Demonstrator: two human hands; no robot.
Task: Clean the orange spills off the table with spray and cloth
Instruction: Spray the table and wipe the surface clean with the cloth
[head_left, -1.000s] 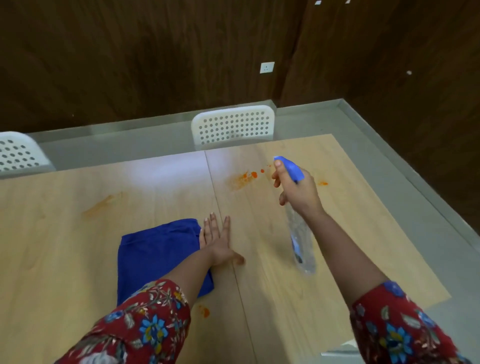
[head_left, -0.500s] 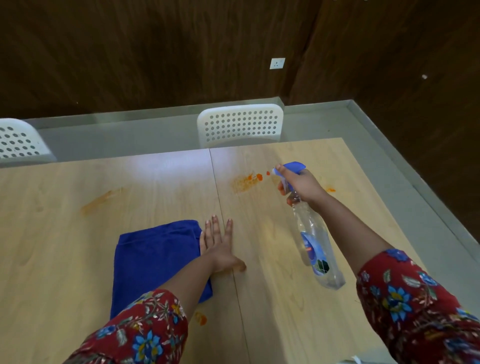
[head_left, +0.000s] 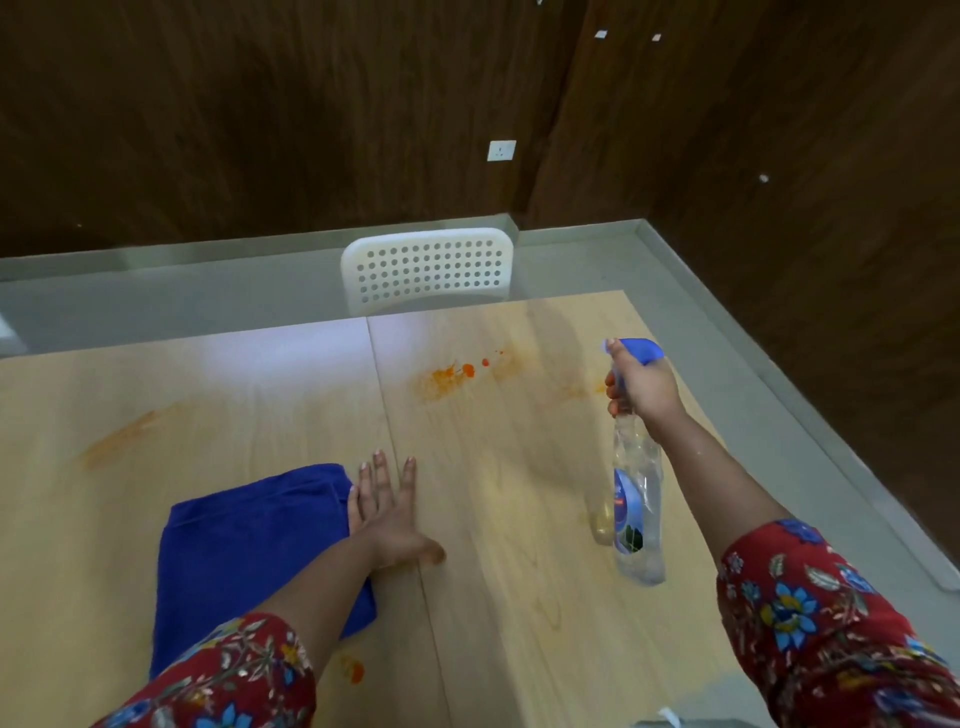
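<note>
My right hand (head_left: 644, 387) grips the neck of a clear spray bottle (head_left: 636, 499) with a blue trigger head, held above the right side of the wooden table (head_left: 519, 519), nozzle pointing left. An orange spill (head_left: 449, 375) with red drops lies left of the nozzle, and a fainter orange mark (head_left: 582, 391) sits beside the hand. A streak (head_left: 122, 441) marks the left half, and a small spot (head_left: 356, 670) lies near my left sleeve. My left hand (head_left: 387, 514) rests flat, fingers straight, at the right edge of a folded blue cloth (head_left: 249, 551).
A white perforated chair (head_left: 426, 270) stands at the table's far edge. A seam runs down the table's middle. Grey floor (head_left: 779, 395) borders the table on the right and behind, with dark wood-panelled walls beyond.
My right hand has carried the spray bottle to the right, away from the central spill, and the bottle now hangs more upright. My left hand stays flat beside the cloth.
</note>
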